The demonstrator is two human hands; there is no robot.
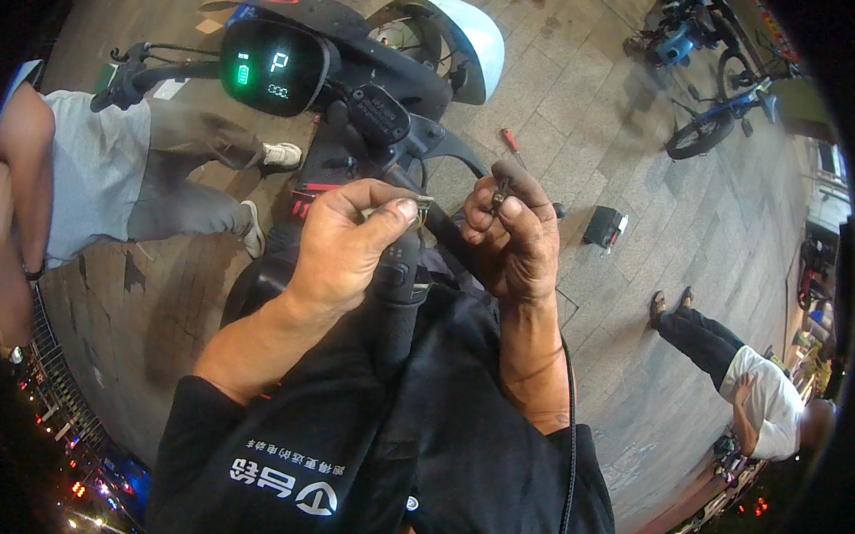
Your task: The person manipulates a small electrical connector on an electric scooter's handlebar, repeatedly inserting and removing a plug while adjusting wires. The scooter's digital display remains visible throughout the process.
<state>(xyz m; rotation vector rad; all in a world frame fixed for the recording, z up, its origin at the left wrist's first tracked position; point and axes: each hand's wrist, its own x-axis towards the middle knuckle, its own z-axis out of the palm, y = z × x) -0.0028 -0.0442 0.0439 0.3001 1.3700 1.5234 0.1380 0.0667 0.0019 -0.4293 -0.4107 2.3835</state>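
Both hands are raised before my chest, close to the handlebar of an electric scooter (397, 68). My left hand (348, 241) is closed, thumb against forefinger, on a small pale flat piece (424, 203); its kind is too small to make out. A short gap to the right, my right hand (518, 237) pinches a small dark part with a brassy glint (499, 198) between thumb and fingers. Below my left hand is a black handlebar grip (399, 318). The scooter's lit display (274, 69) faces me at the upper left, beside a black oblong cover (380, 113).
A red-handled screwdriver (510, 140) and a black box (605, 226) lie on the paving at the right. A person in grey (101, 171) stands close on the left; another in white (762, 392) is farther right. A blue bicycle (725, 117) stands at the far right.
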